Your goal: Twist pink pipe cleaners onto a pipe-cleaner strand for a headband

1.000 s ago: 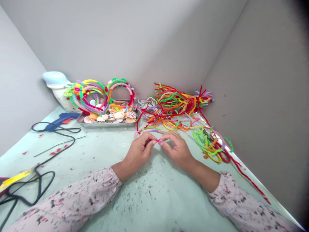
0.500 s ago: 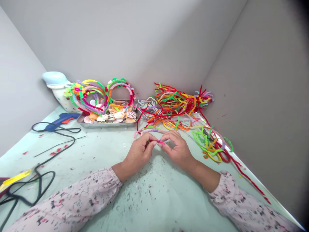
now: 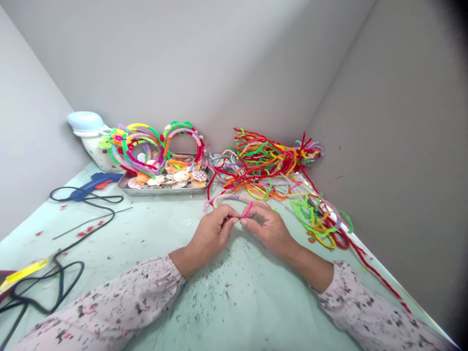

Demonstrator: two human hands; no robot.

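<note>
Above the middle of the table, a bright pink pipe cleaner [image 3: 248, 209] is pinched between my two hands. My left hand [image 3: 212, 233] grips it between thumb and forefinger. From the other side my right hand [image 3: 268, 226] pinches it too, the thumbtips nearly meeting. A short pink end sticks up over my right fingers; the rest is hidden by them. Just behind my hands lies a pale pink and lilac wrapped headband [image 3: 232, 197], partly covered by them.
A metal tray [image 3: 164, 191] of seashells stands behind, with pipe-cleaner-wrapped headbands [image 3: 184, 130] on it. Loose pipe cleaners [image 3: 266, 153] are heaped at the back right. At left lie a blue glue gun [image 3: 89, 187], its black cord [image 3: 106, 224] and a white, blue-topped container [image 3: 95, 146].
The pink pipe cleaner's end now points up above my right fingers, where before it lay low between the fingertips. Both hands stay in nearly the same place.
</note>
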